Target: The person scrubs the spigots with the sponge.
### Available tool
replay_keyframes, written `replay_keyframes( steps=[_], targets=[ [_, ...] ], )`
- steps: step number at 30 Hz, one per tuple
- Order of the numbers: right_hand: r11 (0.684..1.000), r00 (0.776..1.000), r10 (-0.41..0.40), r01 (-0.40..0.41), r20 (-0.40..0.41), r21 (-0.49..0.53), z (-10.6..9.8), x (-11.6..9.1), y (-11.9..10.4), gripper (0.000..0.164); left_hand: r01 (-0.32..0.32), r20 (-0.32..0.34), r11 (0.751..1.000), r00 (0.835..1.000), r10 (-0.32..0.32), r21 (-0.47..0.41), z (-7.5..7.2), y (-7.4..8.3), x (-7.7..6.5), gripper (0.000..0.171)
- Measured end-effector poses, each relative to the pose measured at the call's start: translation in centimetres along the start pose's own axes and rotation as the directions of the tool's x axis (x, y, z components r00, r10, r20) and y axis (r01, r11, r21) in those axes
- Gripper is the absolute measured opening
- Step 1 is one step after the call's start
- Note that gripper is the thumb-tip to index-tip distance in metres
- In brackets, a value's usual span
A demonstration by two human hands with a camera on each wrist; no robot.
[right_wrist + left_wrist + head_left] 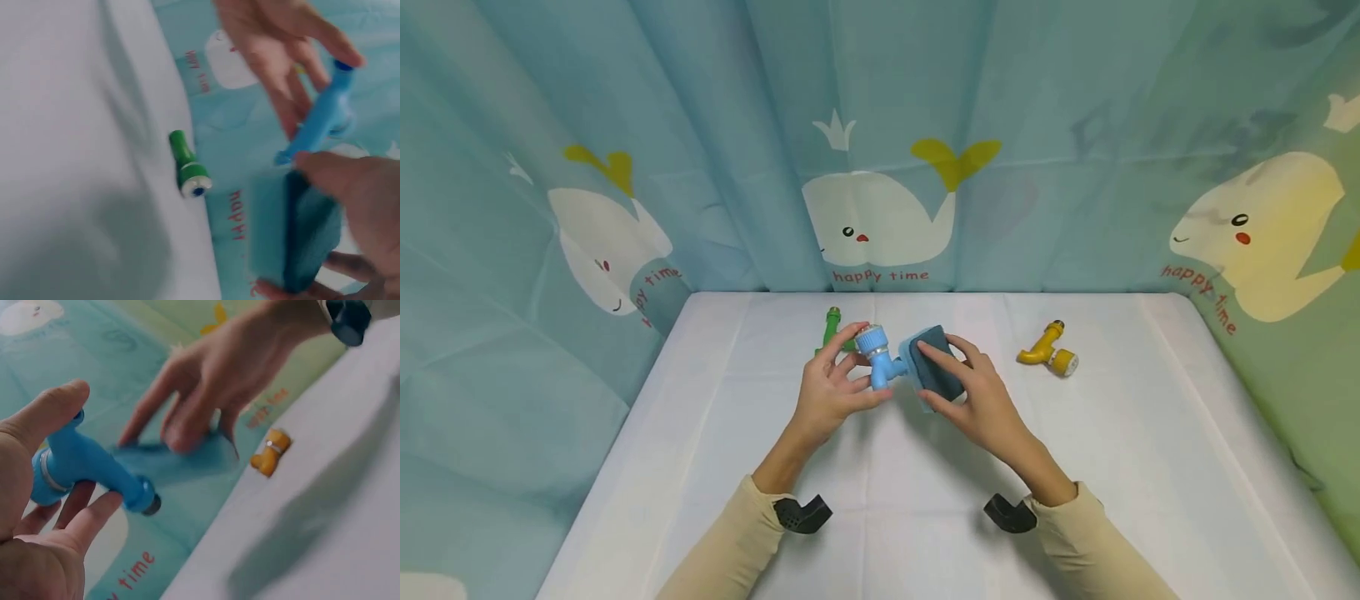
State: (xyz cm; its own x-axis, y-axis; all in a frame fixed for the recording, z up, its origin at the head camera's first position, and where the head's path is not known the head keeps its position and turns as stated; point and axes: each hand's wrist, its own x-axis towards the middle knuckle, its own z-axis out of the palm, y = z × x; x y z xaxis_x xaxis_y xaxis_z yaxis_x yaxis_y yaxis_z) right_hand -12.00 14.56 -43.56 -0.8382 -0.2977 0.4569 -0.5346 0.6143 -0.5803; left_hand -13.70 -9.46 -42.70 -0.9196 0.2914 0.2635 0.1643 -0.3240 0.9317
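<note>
My left hand grips a light blue faucet above the table, thumb and fingertips round its body and knob. In the left wrist view the faucet's dark threaded end points toward the other hand. A two-tone blue sponge, darker on one face, is pinched between thumb and fingers of my right hand. The sponge is right beside the faucet's threaded end and overlaps it in the right wrist view, where the sponge looks blurred.
A green faucet lies on the white table behind my left hand, partly hidden by it. Over to the right lies a yellow faucet. A blue-green curtain with printed whales hangs around the table's back and sides.
</note>
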Motion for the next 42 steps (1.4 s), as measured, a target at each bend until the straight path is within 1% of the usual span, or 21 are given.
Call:
replay_keyframes(
  steps=[1, 3, 6, 8, 10, 13, 15, 17, 19, 21, 22, 24, 26, 28, 30, 34, 36, 39, 42],
  targets=[
    [1.0, 1.0, 0.005, -0.006, 0.015, 0.019, -0.2, 0.1, 0.1, 0.066, -0.002, 0.011, 1.0, 1.0, 0.002, 0.004, -0.1, 0.0, 0.0, 0.096],
    [0.999, 0.998, 0.003, -0.006, 0.06, 0.045, -0.5, 0.3, 0.2, 0.064, -0.026, 0.048, 0.999, 0.999, 0.024, 0.034, -0.1, 0.1, 0.0, 0.096],
    [0.999, 0.992, -0.004, 0.0, 0.127, 0.032, -1.1, 0.5, 0.3, 0.063, -0.07, 0.115, 0.993, 0.992, 0.06, 0.091, -0.2, 0.0, 0.0, 0.093],
    [0.999, 0.99, 0.007, -0.011, 0.139, 0.031, -1.4, 0.5, 0.6, 0.062, -0.089, 0.151, 0.988, 0.986, 0.069, 0.128, -0.3, -0.1, 0.0, 0.093],
    [0.999, 0.987, 0.006, -0.014, 0.158, 0.048, -1.6, 0.6, 0.7, 0.062, -0.087, 0.171, 0.988, 0.983, 0.064, 0.124, -0.4, -0.1, -0.1, 0.093],
    [0.998, 0.984, -0.018, 0.008, 0.177, 0.057, -1.9, 0.7, 0.8, 0.062, -0.096, 0.193, 0.985, 0.979, 0.067, 0.145, -0.3, 0.0, -0.1, 0.094],
    [0.999, 0.988, -0.034, 0.03, 0.151, 0.03, -2.1, 0.8, 0.9, 0.061, -0.097, 0.202, 0.98, 0.977, 0.061, 0.173, -0.2, 0.1, 0.0, 0.094],
    [0.999, 0.996, -0.039, 0.037, 0.075, 0.029, -2.3, 1.0, 0.8, 0.062, -0.092, 0.204, 0.973, 0.978, 0.048, 0.21, -0.1, 0.1, 0.0, 0.094],
    [0.997, 0.998, -0.056, 0.057, -0.015, 0.06, -2.5, 1.1, 0.5, 0.064, -0.063, 0.19, 0.976, 0.982, 0.023, 0.207, 0.0, 0.0, 0.0, 0.095],
    [0.988, 0.992, -0.107, 0.113, -0.064, 0.102, -2.5, 1.2, 0.1, 0.067, -0.035, 0.171, 0.983, 0.985, 0.003, 0.181, 0.0, -0.2, 0.0, 0.093],
    [0.983, 0.988, -0.144, 0.15, -0.063, 0.104, -2.4, 1.3, -0.1, 0.068, -0.024, 0.161, 0.986, 0.987, -0.004, 0.168, 0.0, -0.2, 0.0, 0.092],
    [0.974, 0.977, -0.21, 0.213, -0.046, 0.074, -2.1, 1.4, -0.5, 0.068, -0.007, 0.147, 0.989, 0.989, -0.015, 0.146, 0.1, -0.3, 0.0, 0.091],
    [0.97, 0.97, -0.243, 0.244, -0.032, 0.023, -1.9, 1.5, -0.6, 0.069, 0.003, 0.14, 0.991, 0.99, -0.022, 0.135, 0.2, -0.4, 0.0, 0.09],
    [0.97, 0.969, -0.245, 0.244, -0.035, -0.019, -1.8, 1.5, -0.6, 0.069, 0.009, 0.137, 0.991, 0.99, -0.028, 0.135, 0.2, -0.4, 0.0, 0.089],
    [0.969, 0.968, -0.246, 0.245, -0.042, -0.028, -1.8, 1.6, -0.5, 0.069, 0.009, 0.138, 0.99, 0.99, -0.029, 0.143, 0.1, -0.4, 0.0, 0.088],
    [0.961, 0.962, -0.274, 0.273, -0.016, -0.036, -1.9, 1.7, -0.6, 0.067, -0.007, 0.147, 0.985, 0.989, -0.019, 0.17, -0.1, -0.3, 0.0, 0.09],
    [0.96, 0.961, -0.275, 0.273, -0.023, -0.055, -2.1, 1.7, -0.5, 0.066, -0.003, 0.153, 0.986, 0.988, -0.022, 0.167, -0.1, -0.3, 0.0, 0.091],
    [0.96, 0.96, -0.279, 0.278, -0.033, -0.033, -2.1, 1.3, -0.6, 0.066, 0.008, 0.159, 0.988, 0.987, -0.033, 0.156, -0.2, -0.4, -0.1, 0.091],
    [0.959, 0.96, -0.281, 0.281, -0.002, -0.022, -2.2, 1.1, -0.4, 0.066, 0.017, 0.162, 0.987, 0.986, -0.043, 0.162, -0.2, -0.5, -0.3, 0.091]
  ],
)
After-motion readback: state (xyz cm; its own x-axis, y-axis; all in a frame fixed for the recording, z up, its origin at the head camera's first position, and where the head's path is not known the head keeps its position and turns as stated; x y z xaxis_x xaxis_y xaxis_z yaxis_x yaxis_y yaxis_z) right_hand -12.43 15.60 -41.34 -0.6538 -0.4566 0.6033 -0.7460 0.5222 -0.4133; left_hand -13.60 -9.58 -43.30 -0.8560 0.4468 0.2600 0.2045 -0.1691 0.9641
